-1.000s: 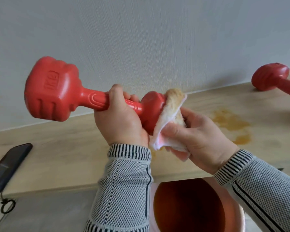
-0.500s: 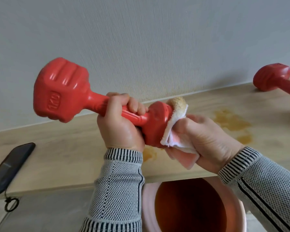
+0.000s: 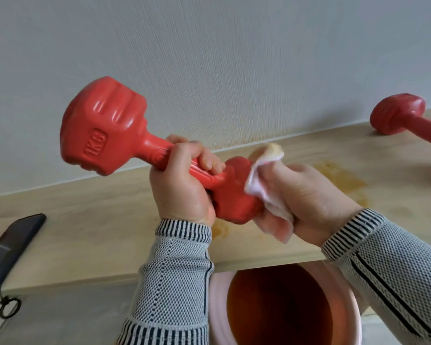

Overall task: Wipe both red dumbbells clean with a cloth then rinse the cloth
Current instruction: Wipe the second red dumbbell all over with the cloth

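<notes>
Held up above the shelf [image 3: 90, 235], the dumbbell [image 3: 105, 125] sits tight in the left hand [image 3: 182, 185], fingers wrapped round its bar; the right hand [image 3: 306, 202] pinches the cloth [image 3: 259, 188] on the near end, so rub all round, then do the other dumbbell [image 3: 396, 113], far right

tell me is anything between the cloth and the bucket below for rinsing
Nothing visible. The right hand holds the cloth against the dumbbell above the shelf's front edge; the bucket stands open just below.
</notes>
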`<action>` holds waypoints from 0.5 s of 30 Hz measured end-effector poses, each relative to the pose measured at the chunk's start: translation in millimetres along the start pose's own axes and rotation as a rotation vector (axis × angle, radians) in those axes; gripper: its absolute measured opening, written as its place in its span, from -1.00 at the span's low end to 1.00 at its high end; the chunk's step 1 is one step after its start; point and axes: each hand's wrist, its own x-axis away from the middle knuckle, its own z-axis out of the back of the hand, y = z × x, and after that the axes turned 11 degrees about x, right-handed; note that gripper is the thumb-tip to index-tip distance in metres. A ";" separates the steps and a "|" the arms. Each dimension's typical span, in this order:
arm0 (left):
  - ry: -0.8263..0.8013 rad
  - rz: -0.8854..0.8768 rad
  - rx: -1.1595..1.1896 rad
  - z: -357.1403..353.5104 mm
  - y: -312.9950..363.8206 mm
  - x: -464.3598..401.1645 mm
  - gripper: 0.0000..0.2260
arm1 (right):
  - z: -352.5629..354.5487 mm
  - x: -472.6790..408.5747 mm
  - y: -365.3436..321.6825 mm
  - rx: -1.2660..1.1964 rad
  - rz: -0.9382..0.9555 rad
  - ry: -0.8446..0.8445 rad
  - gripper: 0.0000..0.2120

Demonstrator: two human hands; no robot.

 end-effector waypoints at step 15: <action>0.334 0.161 0.108 -12.4 5.3 -5.0 -0.74 | 5.6 3.2 9.9 -0.220 0.274 -0.173 -0.77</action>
